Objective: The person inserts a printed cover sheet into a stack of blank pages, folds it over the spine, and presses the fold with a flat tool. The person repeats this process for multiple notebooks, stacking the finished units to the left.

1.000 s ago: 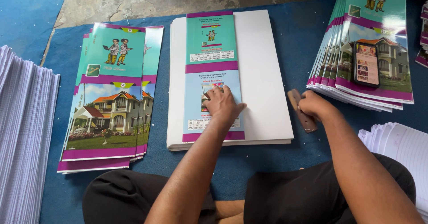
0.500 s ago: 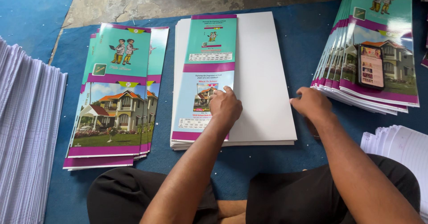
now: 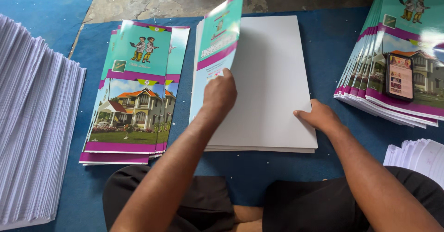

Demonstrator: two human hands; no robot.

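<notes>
Folding step: left hand (image 3: 221,92) pinches the printed cover flap (image 3: 221,33) and lifts it up off the white sheet stack (image 3: 273,75), mid-table on the blue mat (image 3: 286,167). Right hand (image 3: 319,117) lies flat and open, pressing the stack's lower right edge, holding nothing. Next move likely needs the flap carried toward the folded covers (image 3: 138,88) at left, edges squared.
</notes>
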